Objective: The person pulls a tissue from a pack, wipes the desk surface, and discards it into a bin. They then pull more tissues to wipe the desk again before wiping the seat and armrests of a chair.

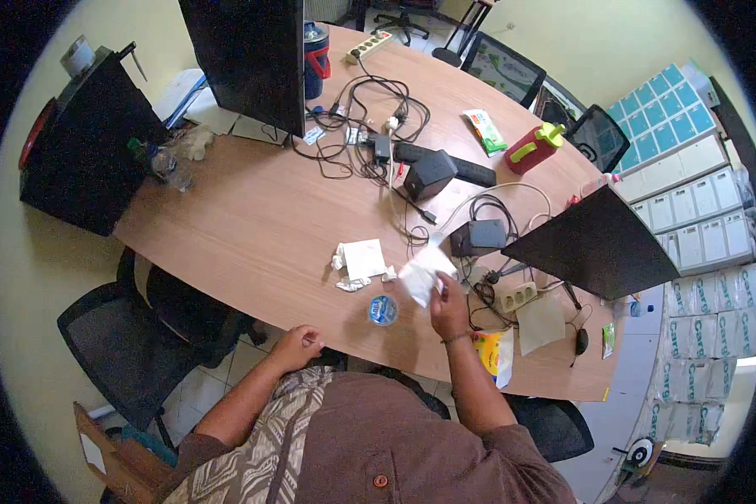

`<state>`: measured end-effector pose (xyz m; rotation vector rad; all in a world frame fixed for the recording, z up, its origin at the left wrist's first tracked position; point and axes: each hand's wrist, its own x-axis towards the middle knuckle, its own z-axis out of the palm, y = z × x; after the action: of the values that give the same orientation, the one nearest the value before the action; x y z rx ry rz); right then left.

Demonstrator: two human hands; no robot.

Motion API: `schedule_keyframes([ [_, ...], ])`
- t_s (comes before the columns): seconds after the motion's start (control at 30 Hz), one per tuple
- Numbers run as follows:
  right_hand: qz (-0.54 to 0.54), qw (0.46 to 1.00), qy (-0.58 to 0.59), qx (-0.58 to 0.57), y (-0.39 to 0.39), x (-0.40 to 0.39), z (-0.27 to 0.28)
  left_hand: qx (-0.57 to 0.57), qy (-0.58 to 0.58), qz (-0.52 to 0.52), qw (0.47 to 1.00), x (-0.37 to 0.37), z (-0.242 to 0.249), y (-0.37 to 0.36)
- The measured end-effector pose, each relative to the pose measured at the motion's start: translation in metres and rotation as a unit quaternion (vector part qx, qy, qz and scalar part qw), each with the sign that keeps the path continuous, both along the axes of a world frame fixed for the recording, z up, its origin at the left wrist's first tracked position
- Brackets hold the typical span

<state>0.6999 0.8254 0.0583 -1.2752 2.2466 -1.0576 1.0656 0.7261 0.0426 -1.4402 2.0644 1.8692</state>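
Note:
My right hand [449, 310] holds a white tissue [426, 275] above the wooden table [252, 227], its fingers closed on the near edge. Resting at the table's front edge, my left hand [297, 349] has its fingers curled; whether anything is inside them is hidden. A sealed plastic cup with a blue lid [383, 310] stands between the two hands. Beyond it lie a folded white tissue [364, 259] and crumpled pieces of tissue [354, 285]. A yellow packet [496, 356] is just right of my right wrist.
Tangled cables [344, 134], a black box-shaped device [430, 174] and a second one [478, 238] lie farther back. A red bottle [535, 149] stands behind them. Monitors rise at left [248, 63] and right [592, 244]. An office chair [134, 336] is at left.

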Motion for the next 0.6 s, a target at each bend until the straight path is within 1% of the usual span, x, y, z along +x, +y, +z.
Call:
schedule_keyframes([
  [0.03,0.025,0.997,-0.052,0.043,-0.021,0.009,0.023,0.001,0.0,0.001,1.0,0.004,-0.007,0.0],
  [0.07,0.086,0.995,-0.005,0.042,-0.035,0.008,0.013,-0.041,-0.013,-0.023,0.999,0.009,-0.02,0.0],
  [0.1,0.148,0.987,0.043,0.041,-0.05,0.01,0.01,-0.083,-0.026,-0.046,0.995,0.012,-0.023,0.0],
  [0.13,0.179,0.976,0.015,0.124,-0.061,0.011,0.009,-0.083,-0.027,-0.044,0.995,0.016,-0.026,0.001],
  [0.17,0.182,0.975,0.014,0.125,-0.068,0.01,0.005,-0.073,-0.026,-0.031,0.997,0.019,-0.021,0.002],
  [0.23,0.251,0.956,0.045,0.142,-0.081,0.007,-0.018,-0.063,-0.026,-0.015,0.998,0.026,-0.022,0.002],
  [0.27,0.258,0.949,0.07,0.166,-0.085,-0.001,-0.045,-0.049,-0.027,0.009,0.998,0.033,-0.031,0.004],
  [0.33,0.265,0.948,0.077,0.161,-0.093,-0.005,-0.061,-0.035,-0.027,0.038,0.998,0.044,-0.034,0.004],
  [0.4,0.273,0.945,0.084,0.158,-0.101,-0.005,-0.062,-0.051,-0.028,0.055,0.997,0.056,-0.032,0.008],
  [0.47,0.266,0.938,0.089,0.206,-0.11,-0.008,-0.06,-0.037,-0.039,0.073,0.996,0.064,-0.036,0.011],
  [0.5,0.269,0.936,0.091,0.207,-0.112,-0.011,-0.058,-0.026,-0.049,0.088,0.995,0.068,-0.039,0.014],
  [0.57,0.249,0.947,0.078,0.186,-0.118,-0.016,-0.05,-0.034,-0.051,0.097,0.993,0.074,-0.045,0.016],
  [0.6,0.238,0.953,0.09,0.162,-0.121,-0.018,-0.044,-0.042,-0.055,0.104,0.992,0.077,-0.046,0.018],
])
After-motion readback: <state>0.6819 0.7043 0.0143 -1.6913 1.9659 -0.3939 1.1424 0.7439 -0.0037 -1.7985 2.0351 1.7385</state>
